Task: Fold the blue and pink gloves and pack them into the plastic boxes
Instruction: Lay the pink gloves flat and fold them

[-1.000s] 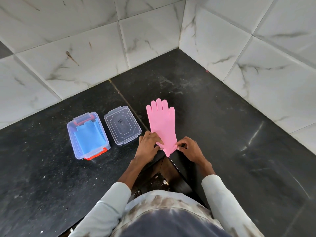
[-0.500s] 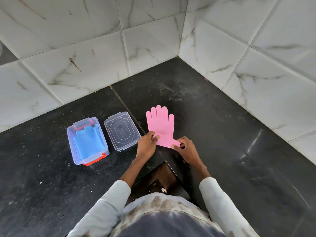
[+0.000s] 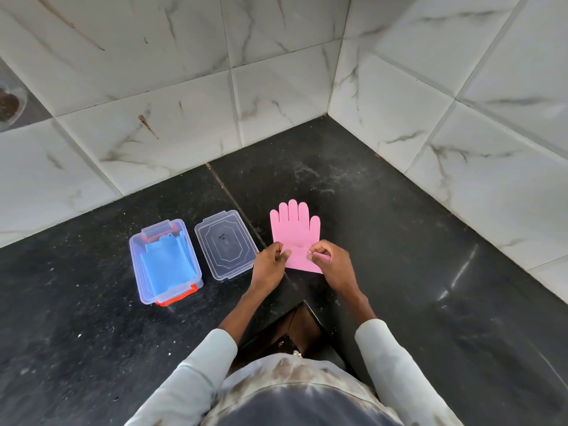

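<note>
A pink glove (image 3: 295, 229) lies flat on the black counter, fingers pointing away from me. Its cuff end is folded up over the palm. My left hand (image 3: 270, 264) pinches the folded cuff at its left edge and my right hand (image 3: 330, 265) pinches it at the right edge. To the left stands a clear plastic box (image 3: 135, 262) with red latches, holding a folded blue glove (image 3: 167, 264). A clear plastic lid (image 3: 226, 244) lies between that box and the pink glove.
The black stone counter (image 3: 415, 272) forms an L around a dark gap in front of my body. White marble-patterned wall tiles (image 3: 276, 96) meet in a corner behind the counter. A round drain-like object (image 3: 9, 106) shows at the far left edge.
Both hands have lifted the pink glove's cuff end and folded it forward over the palm, so the glove now looks shorter. The box and lid stay where they were.
</note>
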